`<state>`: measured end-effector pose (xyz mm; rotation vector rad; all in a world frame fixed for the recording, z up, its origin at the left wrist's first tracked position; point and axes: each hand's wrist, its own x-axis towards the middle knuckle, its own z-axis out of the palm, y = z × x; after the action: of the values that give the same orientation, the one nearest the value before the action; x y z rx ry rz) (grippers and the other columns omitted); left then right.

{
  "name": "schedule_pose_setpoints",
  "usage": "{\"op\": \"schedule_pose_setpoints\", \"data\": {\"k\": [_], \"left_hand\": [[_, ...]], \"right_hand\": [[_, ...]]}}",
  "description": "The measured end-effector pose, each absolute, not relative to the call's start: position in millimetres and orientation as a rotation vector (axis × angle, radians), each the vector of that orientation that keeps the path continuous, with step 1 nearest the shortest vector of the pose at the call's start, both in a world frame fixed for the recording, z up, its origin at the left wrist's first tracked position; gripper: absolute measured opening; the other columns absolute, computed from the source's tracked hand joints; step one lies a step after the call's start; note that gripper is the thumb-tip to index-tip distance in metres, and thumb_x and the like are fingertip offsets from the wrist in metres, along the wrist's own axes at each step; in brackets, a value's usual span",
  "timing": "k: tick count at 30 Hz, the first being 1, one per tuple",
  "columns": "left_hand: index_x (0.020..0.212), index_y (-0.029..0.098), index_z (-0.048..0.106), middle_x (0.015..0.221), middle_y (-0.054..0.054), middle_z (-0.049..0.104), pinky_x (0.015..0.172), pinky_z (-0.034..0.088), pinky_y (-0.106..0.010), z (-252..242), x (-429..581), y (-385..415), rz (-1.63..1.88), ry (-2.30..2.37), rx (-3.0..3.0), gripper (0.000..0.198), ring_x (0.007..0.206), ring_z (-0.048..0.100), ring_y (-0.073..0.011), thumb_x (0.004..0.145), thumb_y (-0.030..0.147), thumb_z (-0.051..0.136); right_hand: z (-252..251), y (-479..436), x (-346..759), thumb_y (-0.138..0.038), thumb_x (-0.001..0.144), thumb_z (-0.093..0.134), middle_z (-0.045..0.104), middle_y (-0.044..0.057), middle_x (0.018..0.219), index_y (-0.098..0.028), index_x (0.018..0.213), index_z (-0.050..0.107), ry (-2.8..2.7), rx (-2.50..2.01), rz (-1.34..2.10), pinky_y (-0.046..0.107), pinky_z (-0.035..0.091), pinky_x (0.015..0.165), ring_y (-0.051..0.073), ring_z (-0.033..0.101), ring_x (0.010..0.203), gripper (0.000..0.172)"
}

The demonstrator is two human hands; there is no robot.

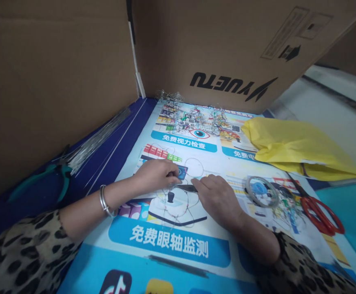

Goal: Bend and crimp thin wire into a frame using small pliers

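My left hand (156,175), a silver bangle at its wrist, has thumb and fingers pinched together over the printed sheet. It grips a part of a thin wire loop (185,212), a piece with small bead-like spots along it that hangs between both hands. My right hand (219,200) is closed around a dark metal tool with a pointed tip (187,188). The tip reaches left, close to my left fingertips, and the palm hides the tool's other end, so its kind cannot be made out. More fine wire circles (194,167) lie just beyond the hands.
Teal-handled pliers (63,175) and a bundle of straight wires (96,141) lie at left. Tangled wire pieces (196,116) are at the back. At right are a tape roll (262,192), red-handled scissors (321,214) and a yellow bag (297,143). Cardboard walls (178,45) stand behind.
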<state>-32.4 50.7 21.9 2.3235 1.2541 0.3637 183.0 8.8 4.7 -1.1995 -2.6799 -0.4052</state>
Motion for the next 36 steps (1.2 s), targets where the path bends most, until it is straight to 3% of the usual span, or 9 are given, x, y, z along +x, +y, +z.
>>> {"op": "schedule_pose_setpoints", "data": {"k": [13, 24, 31, 36], "left_hand": [[0.08, 0.021, 0.06, 0.076, 0.0, 0.062, 0.055, 0.032, -0.023, 24.4, -30.8, 42.2, 0.343, 1.31, 2.314, 0.014, 0.068, 0.054, -0.0142, 0.077, 0.034, 0.058], [0.079, 0.02, 0.061, 0.076, 0.0, 0.06, 0.057, 0.035, -0.023, 24.1, -30.9, 39.4, 0.368, 1.312, 2.294, 0.009, 0.069, 0.054, -0.0134, 0.076, 0.022, 0.052], [0.097, 0.02, 0.061, 0.09, -0.002, 0.061, 0.063, 0.038, -0.025, 22.6, -33.0, 38.2, 0.395, 1.321, 2.317, 0.023, 0.073, 0.054, -0.014, 0.075, 0.021, 0.052], [0.091, 0.021, 0.063, 0.09, -0.001, 0.061, 0.061, 0.037, -0.024, 22.8, -32.9, 39.9, 0.38, 1.317, 2.299, 0.019, 0.07, 0.054, -0.0129, 0.076, 0.021, 0.052]], "right_hand": [[5.3, 7.6, 184.2, -0.013, 0.083, 0.049, 0.055, 0.002, 0.07, -0.017, 0.099, 0.062, -2.692, -1.199, -0.43, 0.032, 0.025, 0.066, 0.017, 0.043, 0.071, 0.02], [3.6, 7.9, 186.0, -0.013, 0.085, 0.047, 0.055, 0.002, 0.071, -0.016, 0.1, 0.062, -2.669, -1.149, -0.427, 0.032, 0.026, 0.065, 0.018, 0.043, 0.071, 0.021], [3.4, 8.2, 185.3, -0.014, 0.086, 0.045, 0.055, 0.003, 0.072, -0.016, 0.1, 0.061, -2.672, -1.13, -0.447, 0.032, 0.027, 0.065, 0.018, 0.043, 0.071, 0.021], [3.4, 8.1, 184.6, -0.013, 0.086, 0.046, 0.054, 0.002, 0.07, -0.016, 0.099, 0.061, -2.673, -1.142, -0.454, 0.033, 0.026, 0.065, 0.018, 0.043, 0.071, 0.02]]}}
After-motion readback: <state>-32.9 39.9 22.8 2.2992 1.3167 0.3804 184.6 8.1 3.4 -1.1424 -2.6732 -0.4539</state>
